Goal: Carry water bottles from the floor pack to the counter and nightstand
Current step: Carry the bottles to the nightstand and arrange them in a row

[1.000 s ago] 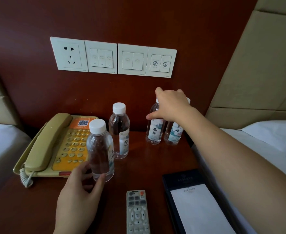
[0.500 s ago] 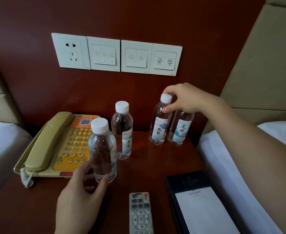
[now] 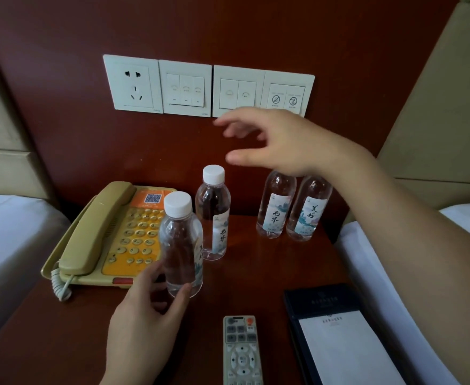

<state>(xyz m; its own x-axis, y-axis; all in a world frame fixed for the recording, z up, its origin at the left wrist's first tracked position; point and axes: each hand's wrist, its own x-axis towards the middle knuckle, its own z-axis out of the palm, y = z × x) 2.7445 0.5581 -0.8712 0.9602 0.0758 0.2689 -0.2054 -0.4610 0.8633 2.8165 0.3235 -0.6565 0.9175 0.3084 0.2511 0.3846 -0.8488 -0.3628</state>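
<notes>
left hand (image 3: 142,323) gripping bottle (image 3: 180,247), right hand (image 3: 286,143) raised

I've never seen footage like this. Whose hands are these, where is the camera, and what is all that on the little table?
There is no machine here: a person wears a wide-angle camera on the head, looking forward and down at their own hands. The left hand grips the nearest water bottle near its base. The right hand hangs open in the air above two bottles by the wall, touching neither. A fourth bottle stands between. On the dark wooden nightstand also lie a telephone, a remote control and a notepad in a dark folder. Wall switches sit above, with beds on either side.
</notes>
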